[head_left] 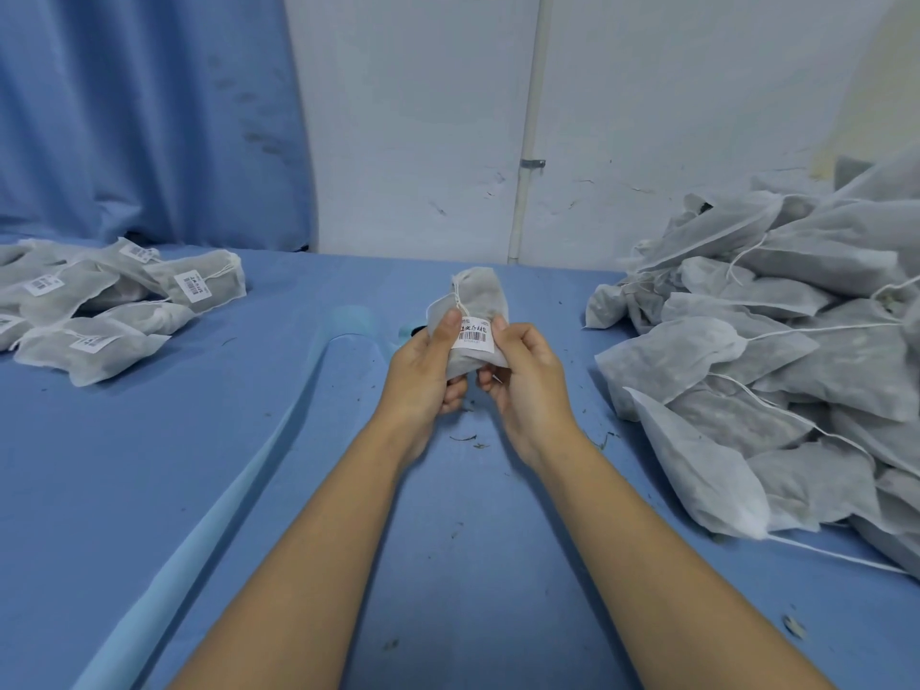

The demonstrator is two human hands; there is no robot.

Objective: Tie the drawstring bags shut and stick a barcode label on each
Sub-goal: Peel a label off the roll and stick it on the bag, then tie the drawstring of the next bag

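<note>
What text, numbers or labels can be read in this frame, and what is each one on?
Label on the held bag: a barcode and a row of characters, too blurred to quote.
Labels on the finished bags at left: barcodes, print too small to read.
Unlabelled pile at right: no text.

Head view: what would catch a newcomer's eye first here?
Centre frame, left hand and right hand hold one small bag bearing a barcode label. A big heap of bags showing no labels fills the right side; a smaller group of labelled bags lies far left.
</note>
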